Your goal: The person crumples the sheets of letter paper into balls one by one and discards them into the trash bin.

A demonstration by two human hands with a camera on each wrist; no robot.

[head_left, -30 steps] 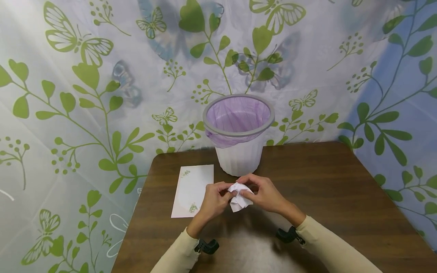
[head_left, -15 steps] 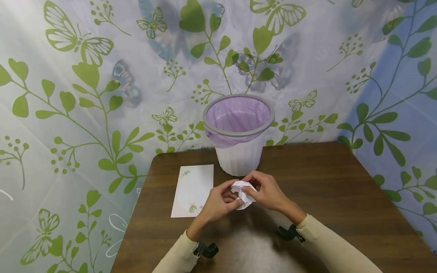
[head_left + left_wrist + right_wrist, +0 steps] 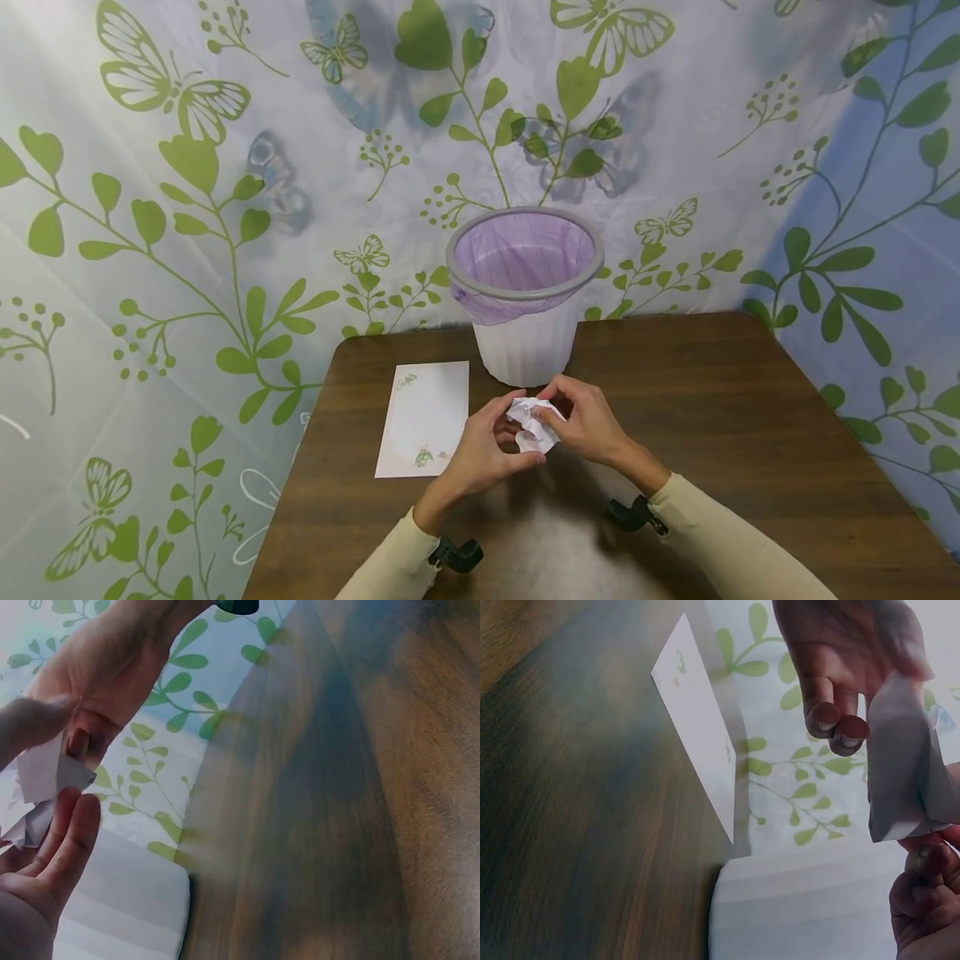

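A crumpled piece of white paper point(image 3: 536, 423) is held between both hands above the table, in front of the bin. My right hand point(image 3: 591, 422) pinches its right side, thumb on the near face. Around its left side curve the fingers of my left hand point(image 3: 482, 446), the index fingertip by the top edge and the thumb along the bottom. In the right wrist view the paper point(image 3: 901, 761) shows folded faces, with the left hand's other fingers bent beside it. The left wrist view shows the paper point(image 3: 41, 772) with creased, jutting corners.
A white waste bin point(image 3: 525, 346) with a grey rim and purple liner stands at the back of the brown wooden table point(image 3: 712, 400). Left of it lies a flat sheet of paper point(image 3: 427, 417) with small printed plants. A leaf-patterned cloth point(image 3: 315, 250) hangs behind.
The crumpled paper has shifted slightly right and turned between the hands. The left hand has spread wider, its thumb moving from the paper's face to its lower edge. Bin and flat sheet stay put.
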